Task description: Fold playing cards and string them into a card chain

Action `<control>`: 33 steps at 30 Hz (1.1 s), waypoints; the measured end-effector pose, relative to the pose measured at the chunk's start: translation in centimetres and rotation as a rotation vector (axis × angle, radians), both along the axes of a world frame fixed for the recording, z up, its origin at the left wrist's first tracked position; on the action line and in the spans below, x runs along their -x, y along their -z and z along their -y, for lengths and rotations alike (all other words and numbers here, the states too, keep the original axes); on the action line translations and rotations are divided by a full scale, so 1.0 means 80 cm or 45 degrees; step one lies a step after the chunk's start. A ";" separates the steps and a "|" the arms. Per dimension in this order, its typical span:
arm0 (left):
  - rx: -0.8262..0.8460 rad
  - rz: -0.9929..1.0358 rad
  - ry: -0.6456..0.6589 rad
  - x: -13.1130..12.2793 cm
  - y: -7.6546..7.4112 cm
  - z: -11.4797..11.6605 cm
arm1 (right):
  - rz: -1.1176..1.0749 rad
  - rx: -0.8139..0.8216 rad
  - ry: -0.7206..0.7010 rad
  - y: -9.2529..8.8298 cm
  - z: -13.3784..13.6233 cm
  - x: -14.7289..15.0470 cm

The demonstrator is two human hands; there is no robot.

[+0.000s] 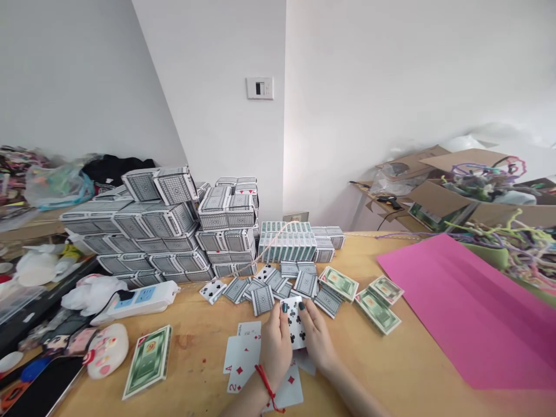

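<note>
White club card [295, 323], long axis pointing forward, edges clamped by fingers of left hand [275, 347] and right hand [318, 340].

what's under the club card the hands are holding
Below the club card, held by the left hand and right hand, face-up cards lie on the wooden table, including a two of diamonds and another diamond card. The hands hide parts of them.
</note>
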State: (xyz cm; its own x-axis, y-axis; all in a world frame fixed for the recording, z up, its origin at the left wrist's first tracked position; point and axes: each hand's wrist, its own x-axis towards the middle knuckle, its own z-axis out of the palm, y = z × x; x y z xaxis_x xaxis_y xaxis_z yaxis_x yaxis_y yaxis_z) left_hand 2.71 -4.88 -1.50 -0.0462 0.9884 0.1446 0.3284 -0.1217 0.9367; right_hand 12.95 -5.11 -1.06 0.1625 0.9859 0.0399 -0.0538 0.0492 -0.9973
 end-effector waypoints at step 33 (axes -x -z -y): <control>-0.082 0.041 0.161 0.005 -0.031 0.004 | -0.789 0.363 -0.257 -0.015 -0.004 -0.006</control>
